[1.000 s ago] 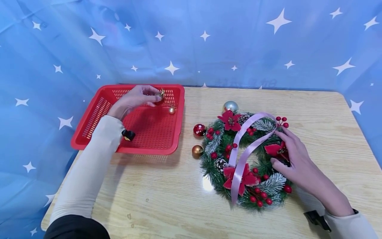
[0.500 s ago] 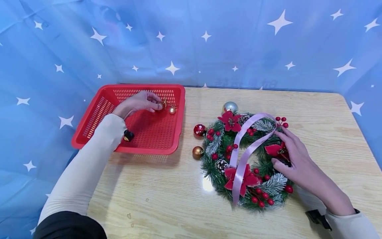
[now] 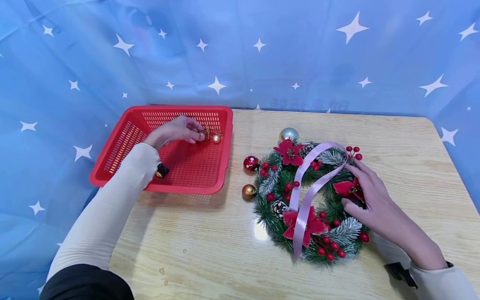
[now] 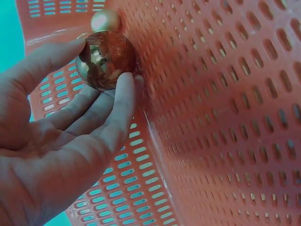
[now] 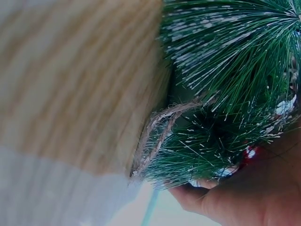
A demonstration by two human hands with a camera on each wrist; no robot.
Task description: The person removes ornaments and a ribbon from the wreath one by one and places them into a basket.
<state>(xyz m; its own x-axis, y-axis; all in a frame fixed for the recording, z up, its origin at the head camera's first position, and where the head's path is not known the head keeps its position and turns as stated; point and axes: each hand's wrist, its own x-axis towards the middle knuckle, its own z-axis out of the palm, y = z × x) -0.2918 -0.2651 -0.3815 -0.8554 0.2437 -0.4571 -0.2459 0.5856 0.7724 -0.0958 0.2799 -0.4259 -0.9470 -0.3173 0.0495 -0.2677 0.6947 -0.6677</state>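
Inside the red plastic basket [image 3: 187, 166], my left hand [image 3: 178, 129] pinches a shiny gold bauble [image 4: 106, 60] between thumb and fingers. Right beside it, in the corner, lies a smaller pale gold bauble [image 3: 216, 138]. My right hand [image 3: 369, 198] rests on the right side of a green Christmas wreath [image 3: 270, 221], fingers extended and thumb apart, by a red poinsettia [image 3: 348, 188]. Across the wreath runs a lilac ribbon [image 3: 307, 196]. The right wrist view shows frosted needles and a twine loop [image 5: 162, 125] close to that hand.
Left of the wreath, on the wooden table [image 3: 202, 250], sit a red spotted bauble [image 3: 251, 163] and a copper bauble [image 3: 248, 192]. A silver-blue bauble [image 3: 289, 134] stands behind it. A blue star-patterned cloth [image 3: 240, 54] hangs at the back.
My left hand has lowered slightly with the gold bauble toward the basket's right corner, next to the small bauble. My right hand stays at the wreath.
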